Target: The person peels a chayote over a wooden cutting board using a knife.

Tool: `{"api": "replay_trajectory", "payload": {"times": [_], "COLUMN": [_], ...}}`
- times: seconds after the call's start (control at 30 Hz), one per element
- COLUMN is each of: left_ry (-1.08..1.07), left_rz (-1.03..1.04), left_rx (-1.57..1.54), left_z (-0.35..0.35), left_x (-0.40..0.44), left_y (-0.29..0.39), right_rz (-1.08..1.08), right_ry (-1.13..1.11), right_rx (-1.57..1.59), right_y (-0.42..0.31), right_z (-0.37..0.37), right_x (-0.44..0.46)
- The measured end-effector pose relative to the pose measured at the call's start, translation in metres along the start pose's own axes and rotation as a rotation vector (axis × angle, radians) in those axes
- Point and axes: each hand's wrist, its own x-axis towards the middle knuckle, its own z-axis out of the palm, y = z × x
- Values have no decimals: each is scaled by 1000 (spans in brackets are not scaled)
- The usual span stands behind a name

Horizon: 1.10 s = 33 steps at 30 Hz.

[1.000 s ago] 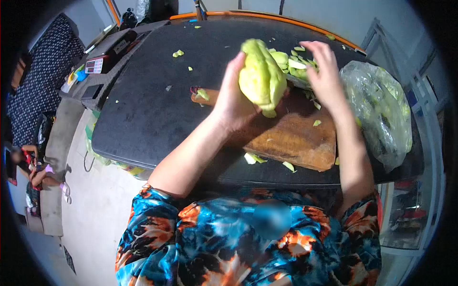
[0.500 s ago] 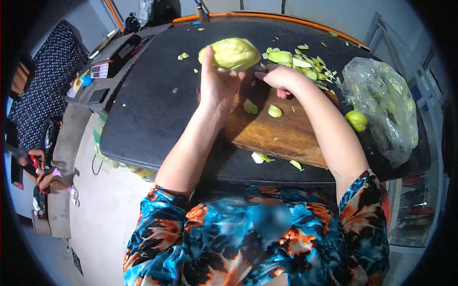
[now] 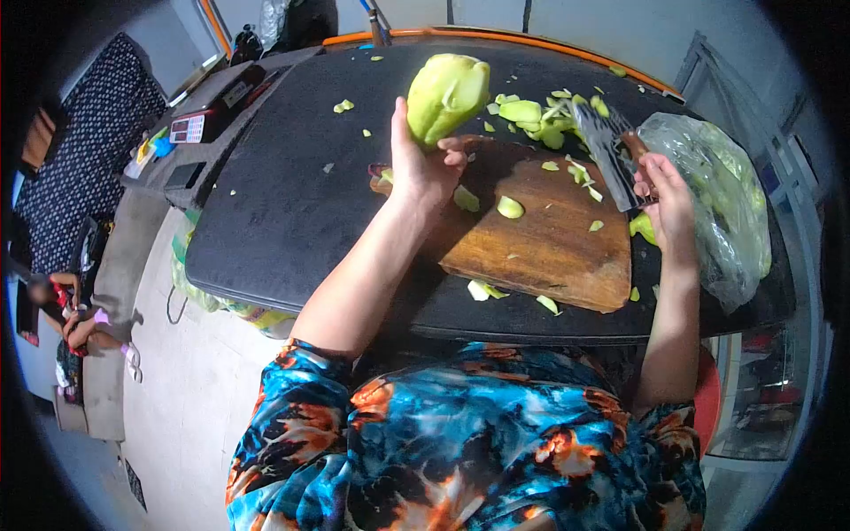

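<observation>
My left hand (image 3: pixel 421 170) is closed around the lower end of a large peeled pale green fruit (image 3: pixel 448 96), held tilted above the far left part of a wooden cutting board (image 3: pixel 540 252). I cannot tell its exact kind. On the right, my right hand (image 3: pixel 666 196) grips a broad-bladed cleaver (image 3: pixel 604 157) near its brown handle, raised over the board's right edge. The blade has dark and light streaks. Loose pieces such as a green slice (image 3: pixel 510 207) lie on the board. Behind the blade is a pile of green peelings (image 3: pixel 521 111).
The black table (image 3: pixel 283 203) carries scattered scraps. A clear plastic bag (image 3: pixel 708 159) of green produce stands at the right, with a green fruit (image 3: pixel 644 227) partly hidden near my right hand. At the left are a scale (image 3: pixel 188 129) and, farther off, a seated person (image 3: pixel 80 314).
My right hand has moved right and back toward me, and the cleaver is now plainly visible in it. My left hand has tipped the fruit more upright.
</observation>
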Motion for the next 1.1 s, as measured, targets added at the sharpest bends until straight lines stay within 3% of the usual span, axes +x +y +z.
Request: {"api": "replay_trajectory", "payload": {"times": [0.13, 0.23, 0.27, 0.37, 0.43, 0.67, 0.77, 0.93, 1.07, 1.1], "left_ry": [-35, -139, -163, -418, -447, -520, -584, -419, -551, -620], "left_rz": [32, 73, 76, 87, 48, 64, 5, 71, 89, 199], "left_rx": [18, 120, 149, 288, 302, 416, 453, 876, 1033, 1212], "left_z": [2, 3, 3, -1, -1, 8, -1, 8, 6, -7], "left_x": [-2, 1, -5, 1, 1, -9, -9, -23, -20, -13], "left_y": [-2, -11, -14, -18, -16, -27, -28, -26, -25, -27], "right_rz": [-394, -380, -229, -104, -191, -396, -751, -811, -831, -838], "right_ry": [268, 48, -48, -147, -101, -231, -267, -264, -274, -282], "right_rx": [-188, -168, -165, 30, -276, -614, -932, -1102, -1171, -1182], "right_y": [-38, -46, -54, -43, -38, -67, -79, -74, -74, -75], "right_z": [58, 62, 66, 74, 78, 115, 123, 127, 123, 121], "right_x": [-27, -17, -15, -9, -9, -45, -53, -62, -67, -67]}}
